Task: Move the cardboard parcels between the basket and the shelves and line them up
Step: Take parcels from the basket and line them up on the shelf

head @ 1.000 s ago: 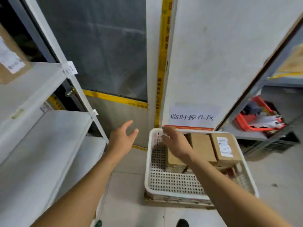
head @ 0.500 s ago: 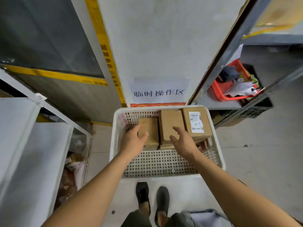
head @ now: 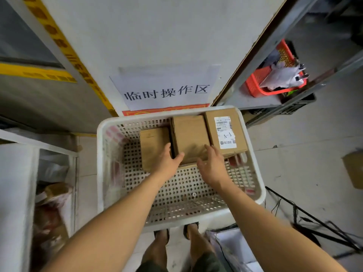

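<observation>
Cardboard parcels (head: pixel 189 137), three, sit in basket (head: pixel 110 173), none visibly shelved; left hand (head: pixel 167 161) and right hand (head: pixel 211 163) loosely bracket the middle one, grasp unclear.
</observation>
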